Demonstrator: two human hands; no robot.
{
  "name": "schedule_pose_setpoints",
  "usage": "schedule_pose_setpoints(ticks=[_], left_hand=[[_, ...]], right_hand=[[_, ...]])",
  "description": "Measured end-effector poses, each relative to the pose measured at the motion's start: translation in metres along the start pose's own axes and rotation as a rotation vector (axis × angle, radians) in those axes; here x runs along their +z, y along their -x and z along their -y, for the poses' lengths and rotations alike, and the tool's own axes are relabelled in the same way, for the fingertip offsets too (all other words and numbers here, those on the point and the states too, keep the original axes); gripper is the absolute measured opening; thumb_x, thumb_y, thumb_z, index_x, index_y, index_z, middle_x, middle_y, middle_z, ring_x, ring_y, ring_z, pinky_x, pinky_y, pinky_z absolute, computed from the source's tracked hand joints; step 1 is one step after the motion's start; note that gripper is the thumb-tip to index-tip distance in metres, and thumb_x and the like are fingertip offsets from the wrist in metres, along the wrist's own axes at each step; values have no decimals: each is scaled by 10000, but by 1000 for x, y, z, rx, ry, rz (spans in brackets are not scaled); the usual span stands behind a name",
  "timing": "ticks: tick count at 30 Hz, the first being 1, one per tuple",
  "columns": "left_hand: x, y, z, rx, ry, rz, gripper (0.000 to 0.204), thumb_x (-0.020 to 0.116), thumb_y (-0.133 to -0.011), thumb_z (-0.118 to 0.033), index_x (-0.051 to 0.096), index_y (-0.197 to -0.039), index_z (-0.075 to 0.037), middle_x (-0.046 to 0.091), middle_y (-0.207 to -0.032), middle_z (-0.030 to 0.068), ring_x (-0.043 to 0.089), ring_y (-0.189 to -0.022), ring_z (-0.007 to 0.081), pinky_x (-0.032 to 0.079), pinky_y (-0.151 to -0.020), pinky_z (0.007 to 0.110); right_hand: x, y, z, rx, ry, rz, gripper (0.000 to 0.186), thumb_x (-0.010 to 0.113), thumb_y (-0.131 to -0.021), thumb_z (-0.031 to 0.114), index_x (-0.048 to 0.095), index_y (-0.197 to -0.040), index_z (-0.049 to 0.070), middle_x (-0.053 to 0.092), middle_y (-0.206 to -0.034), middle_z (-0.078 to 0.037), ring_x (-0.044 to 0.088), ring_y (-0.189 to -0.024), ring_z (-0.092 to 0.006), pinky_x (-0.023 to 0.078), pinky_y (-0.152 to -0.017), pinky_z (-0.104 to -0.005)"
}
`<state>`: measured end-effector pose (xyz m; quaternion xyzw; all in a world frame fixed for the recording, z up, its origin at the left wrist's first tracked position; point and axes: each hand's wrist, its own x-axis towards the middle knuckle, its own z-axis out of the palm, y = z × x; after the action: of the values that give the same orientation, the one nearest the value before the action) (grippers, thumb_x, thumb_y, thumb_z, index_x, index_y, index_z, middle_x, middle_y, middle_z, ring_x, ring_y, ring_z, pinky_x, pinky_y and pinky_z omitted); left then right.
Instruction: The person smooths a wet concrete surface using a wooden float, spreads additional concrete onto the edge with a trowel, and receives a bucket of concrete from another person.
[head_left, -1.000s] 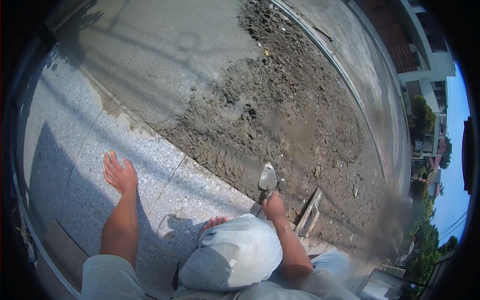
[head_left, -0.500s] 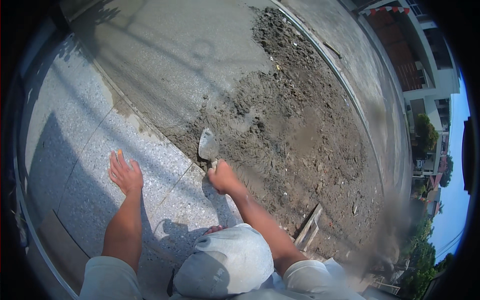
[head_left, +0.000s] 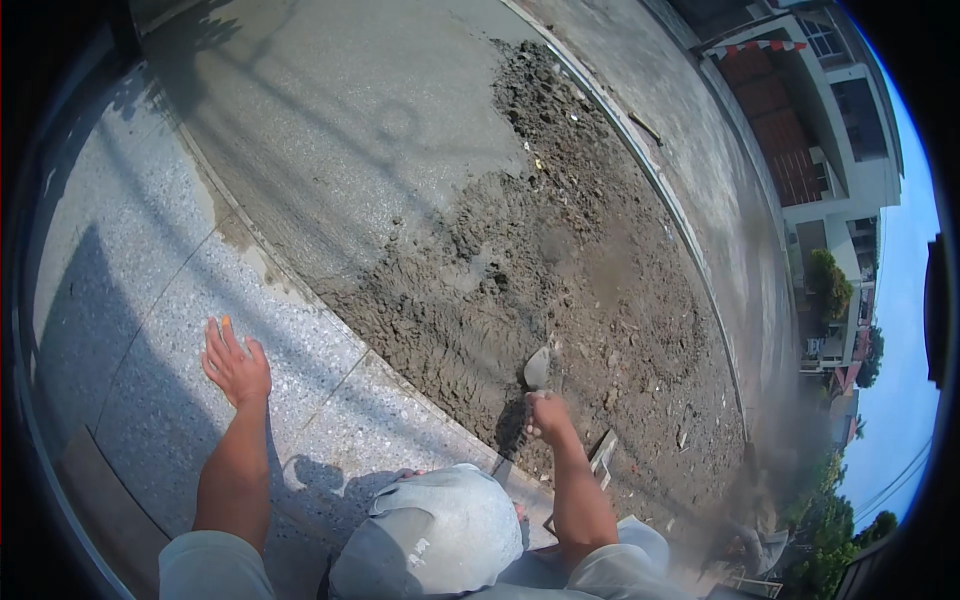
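My right hand is closed round the handle of a trowel, whose grey blade points away from me over the rough mortar. Rough wet mortar lies around and to the left of the blade, with marks across its surface. Over on the left, my left hand rests flat with fingers spread on the speckled terrazzo slab. Nothing is in that hand. Something small and orange shows at one of its fingertips.
Smooth grey wet cement spreads beyond the rough mortar. A pale edging strip bounds the bed on the right, with a concrete road past it. A wooden float lies on the soil right of my arm. Houses stand at far right.
My right hand and the trowel have moved right and nearer to me, off the slab's edge onto the mortar. My left hand stays on the slab. The view has shifted slightly.
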<state>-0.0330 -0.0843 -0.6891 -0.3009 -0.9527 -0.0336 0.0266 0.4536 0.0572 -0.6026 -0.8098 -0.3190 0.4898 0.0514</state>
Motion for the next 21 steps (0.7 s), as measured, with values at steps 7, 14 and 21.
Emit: schedule_pose_setpoints(ticks=[7,14,21], left_hand=[[-4,2,-2,-8,-14,28,551,467,-964,-320,376,-1485,-164,281,-1594,44,238,-1488,215,163,-1191,475],[-6,0,0,15,18,14,552,478,-961,-327,381,-1476,-156,285,-1592,42,233,-1489,207,157,-1192,473],[-6,-3,4,-5,26,41,564,473,-961,-321,367,-1486,-144,262,-1604,39,222,-1493,215,157,-1192,470]], right_hand=[[125,21,74,-187,-47,366,150,554,-920,145,529,-840,21,538,-648,-65,492,-438,-155,449,-396,-339],[85,26,61,-803,998,-104,245,514,-914,143,489,-1027,-73,657,-864,-339,676,-795,-481,552,-694,-529],[-7,-61,44,-428,827,-165,235,591,-912,189,551,-1013,-19,662,-844,-264,664,-715,-431,548,-637,-496]])
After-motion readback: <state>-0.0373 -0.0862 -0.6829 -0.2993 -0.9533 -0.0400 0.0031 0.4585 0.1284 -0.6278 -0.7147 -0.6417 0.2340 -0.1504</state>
